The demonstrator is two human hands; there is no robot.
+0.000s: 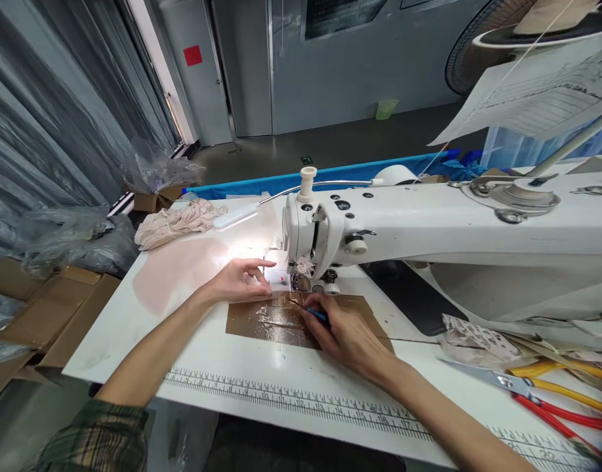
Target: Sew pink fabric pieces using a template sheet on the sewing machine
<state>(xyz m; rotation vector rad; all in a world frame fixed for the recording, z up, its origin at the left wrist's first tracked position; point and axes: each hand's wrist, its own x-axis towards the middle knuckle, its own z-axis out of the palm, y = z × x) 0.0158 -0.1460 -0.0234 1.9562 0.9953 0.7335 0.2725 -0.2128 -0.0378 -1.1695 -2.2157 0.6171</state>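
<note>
My left hand (239, 278) lies by the needle area of a white sewing machine (404, 216). Its index finger is stretched out apart from the curled lower fingers, and it rests on sheer pale pink fabric (176, 272) spread over the left of the table. In my right hand (338, 328) is a slim pointed tool with a blue handle (318, 313); its dark tip points left, just in front of the presser foot (301, 283). Whether the tip touches the fabric I cannot tell. Brown tape (276, 324) covers the tabletop below both hands.
A bundle of pale pink lace (178, 223) lies at the table's back left. Yellow- and red-handled scissors (522, 383) and lace scraps (478, 341) are at the right. A printed ruler (291, 396) runs along the front edge. Cardboard boxes (60, 308) stand left.
</note>
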